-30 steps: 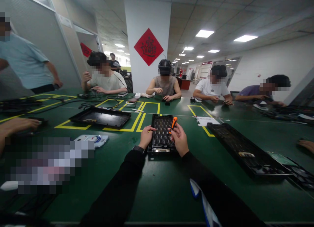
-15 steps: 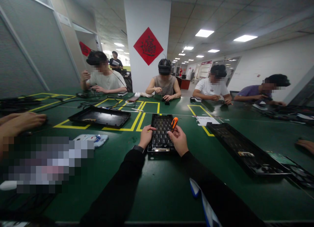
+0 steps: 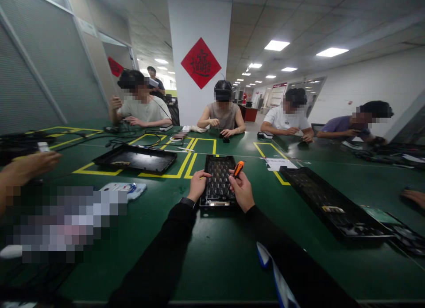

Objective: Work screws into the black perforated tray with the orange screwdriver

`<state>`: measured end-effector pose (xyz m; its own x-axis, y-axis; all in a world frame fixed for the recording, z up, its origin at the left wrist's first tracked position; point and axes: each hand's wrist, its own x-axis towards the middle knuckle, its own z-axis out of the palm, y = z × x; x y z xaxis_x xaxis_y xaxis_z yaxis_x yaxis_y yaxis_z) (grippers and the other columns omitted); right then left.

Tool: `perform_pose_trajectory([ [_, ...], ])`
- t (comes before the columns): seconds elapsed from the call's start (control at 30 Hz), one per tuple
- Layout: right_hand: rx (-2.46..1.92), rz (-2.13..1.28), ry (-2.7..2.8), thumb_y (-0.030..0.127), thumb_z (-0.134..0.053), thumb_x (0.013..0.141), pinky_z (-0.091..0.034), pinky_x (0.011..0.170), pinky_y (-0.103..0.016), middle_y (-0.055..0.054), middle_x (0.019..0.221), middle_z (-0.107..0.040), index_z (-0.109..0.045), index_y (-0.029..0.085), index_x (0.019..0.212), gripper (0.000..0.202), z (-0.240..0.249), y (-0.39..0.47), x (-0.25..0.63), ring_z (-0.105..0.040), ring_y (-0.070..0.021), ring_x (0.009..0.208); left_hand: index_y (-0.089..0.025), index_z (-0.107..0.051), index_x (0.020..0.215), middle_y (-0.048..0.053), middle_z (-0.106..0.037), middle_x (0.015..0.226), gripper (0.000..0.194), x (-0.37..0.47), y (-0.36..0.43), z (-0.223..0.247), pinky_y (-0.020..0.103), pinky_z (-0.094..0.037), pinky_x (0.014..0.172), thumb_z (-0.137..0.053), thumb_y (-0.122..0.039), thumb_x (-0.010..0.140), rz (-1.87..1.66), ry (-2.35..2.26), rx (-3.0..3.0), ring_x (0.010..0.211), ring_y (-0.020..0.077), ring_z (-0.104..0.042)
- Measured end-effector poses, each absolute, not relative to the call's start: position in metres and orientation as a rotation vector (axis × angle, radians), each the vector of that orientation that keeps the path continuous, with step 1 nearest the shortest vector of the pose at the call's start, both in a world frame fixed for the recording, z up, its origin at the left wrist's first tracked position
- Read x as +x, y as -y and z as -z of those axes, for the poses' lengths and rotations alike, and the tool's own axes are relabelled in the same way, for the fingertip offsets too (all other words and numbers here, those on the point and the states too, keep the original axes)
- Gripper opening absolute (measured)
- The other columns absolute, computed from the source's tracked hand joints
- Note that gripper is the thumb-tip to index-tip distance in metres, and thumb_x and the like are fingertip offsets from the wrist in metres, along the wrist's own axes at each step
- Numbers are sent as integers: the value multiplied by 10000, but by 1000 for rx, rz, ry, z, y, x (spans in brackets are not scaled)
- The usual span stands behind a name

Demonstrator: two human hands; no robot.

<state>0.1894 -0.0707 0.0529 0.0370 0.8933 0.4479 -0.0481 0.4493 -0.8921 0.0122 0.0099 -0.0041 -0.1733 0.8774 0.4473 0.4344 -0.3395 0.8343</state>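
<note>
A black rectangular plastic casing (image 3: 219, 179) lies on the green table in front of me, with rows of small posts inside and a pale metallic strip at its near end. My left hand (image 3: 198, 185) grips the casing's left edge, thumb over the rim. In my right hand (image 3: 243, 190) is a screwdriver with an orange and black handle (image 3: 238, 169). Its handle points up and leans right, and the shaft runs down toward the casing's right side. The dark interior hides where the tip rests.
Black shells lie to the left (image 3: 136, 159) and right (image 3: 332, 204). A clear plastic bag (image 3: 133, 190) is at the left, near a co-worker's hand (image 3: 33, 166). White paper (image 3: 280, 164) lies ahead. Several people sit across the table.
The screwdriver handle has shifted slightly right and tilts more, with my right hand moving a little. My left hand stays put. At the left, the co-worker's hand now holds up a small white item.
</note>
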Motion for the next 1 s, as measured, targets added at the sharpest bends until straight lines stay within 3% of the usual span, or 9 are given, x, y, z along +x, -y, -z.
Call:
perform_pose_trajectory([
  [0.27,-755,-871,1269,291,-644,678,-390,477,-187,-17,828,-577,-471,190,1132,497,-51,67,191,-501,-83,588,-173,-689,767,57,-570,1103,294,12,-9,3,328,-315,985,-424,-96,669,-1523,-1494,1711,1092,191,-475],
  [0.47,-725,-942,1283,304,-538,762,-398,467,-199,-44,902,-610,-467,187,1112,376,-54,69,190,-459,-58,501,-173,-687,763,57,-573,1096,287,12,-9,3,328,-315,986,-424,-103,671,-1526,-1494,1713,1099,192,-471],
  [0.77,-728,-965,1215,311,-635,684,-387,426,-176,-4,781,-610,-445,200,1055,431,-56,71,188,-504,-78,527,-177,-688,756,52,-583,1086,286,13,-8,1,329,-321,982,-432,-101,655,-1531,-1502,1698,1083,194,-482],
  [1.0,-757,-985,1258,320,-635,688,-397,453,-196,-6,744,-615,-533,170,877,261,-52,67,192,-487,-66,490,-182,-689,755,45,-583,1094,289,13,-9,2,339,-316,983,-428,-103,658,-1526,-1493,1699,1091,195,-477],
])
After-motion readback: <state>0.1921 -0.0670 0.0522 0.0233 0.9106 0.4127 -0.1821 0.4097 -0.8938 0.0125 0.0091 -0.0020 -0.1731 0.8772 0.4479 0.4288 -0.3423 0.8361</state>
